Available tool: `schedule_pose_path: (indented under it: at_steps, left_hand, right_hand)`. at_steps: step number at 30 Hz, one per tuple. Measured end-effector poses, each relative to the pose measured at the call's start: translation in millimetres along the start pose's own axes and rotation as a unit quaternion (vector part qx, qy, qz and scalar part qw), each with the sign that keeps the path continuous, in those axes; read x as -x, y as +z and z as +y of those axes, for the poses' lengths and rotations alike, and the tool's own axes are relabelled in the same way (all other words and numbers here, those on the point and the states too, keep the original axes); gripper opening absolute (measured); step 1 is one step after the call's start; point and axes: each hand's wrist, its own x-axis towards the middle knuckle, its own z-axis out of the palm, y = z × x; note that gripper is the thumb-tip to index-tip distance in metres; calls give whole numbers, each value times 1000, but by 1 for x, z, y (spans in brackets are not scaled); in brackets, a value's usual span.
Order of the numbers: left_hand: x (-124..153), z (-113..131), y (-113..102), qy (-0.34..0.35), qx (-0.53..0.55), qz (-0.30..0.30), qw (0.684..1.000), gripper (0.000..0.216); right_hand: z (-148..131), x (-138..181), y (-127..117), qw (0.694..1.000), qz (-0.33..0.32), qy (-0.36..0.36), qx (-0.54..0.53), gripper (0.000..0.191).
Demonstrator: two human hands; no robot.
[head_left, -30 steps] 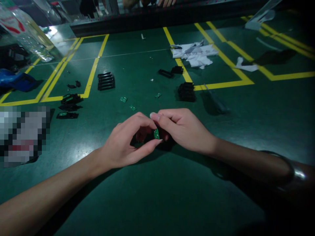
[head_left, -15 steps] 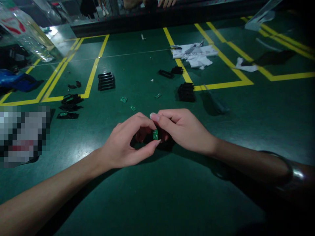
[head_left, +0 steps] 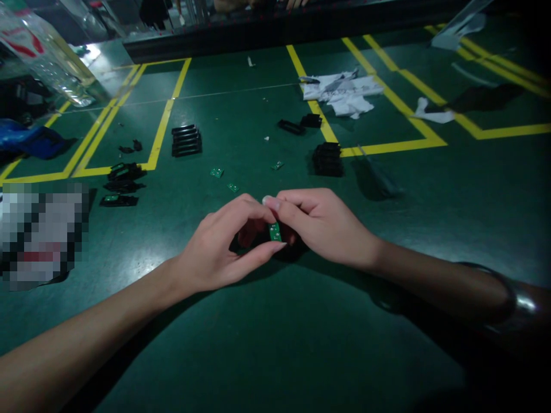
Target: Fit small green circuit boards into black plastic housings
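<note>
My left hand [head_left: 226,244] pinches a small green circuit board [head_left: 274,232] between thumb and index finger, low over the green table. Pressed close against its fingertips is my right hand [head_left: 327,226], closed, thumb against the bent index finger. Its other fingers curl out of sight behind the board, so what it grips is hidden. Just beyond the hands lie three loose circuit boards, one [head_left: 233,187] nearest, one [head_left: 217,172] to the left and one [head_left: 278,165] to the right.
Black plastic housings stand in a row [head_left: 186,140] at centre left and in a stack [head_left: 328,159] at right. Housings with boards [head_left: 119,200] lie left. A screwdriver-like tool [head_left: 379,175], torn white paper [head_left: 342,92], a plastic bottle [head_left: 47,57] and a blue object [head_left: 32,139] are around.
The circuit board has shifted slightly right and tilted between the fingertips, and more of it shows. My left thumb has moved a little right; the right hand is almost unchanged.
</note>
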Motion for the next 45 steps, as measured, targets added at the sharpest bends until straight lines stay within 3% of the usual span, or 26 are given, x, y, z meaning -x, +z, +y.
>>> schedule_pose_path:
  at_steps: [45]
  left_hand:
    - [-2, 3, -1, 3, -35, 2, 999, 31]
  right_hand:
    - [0, 0, 0, 1000, 1, 8, -1, 44]
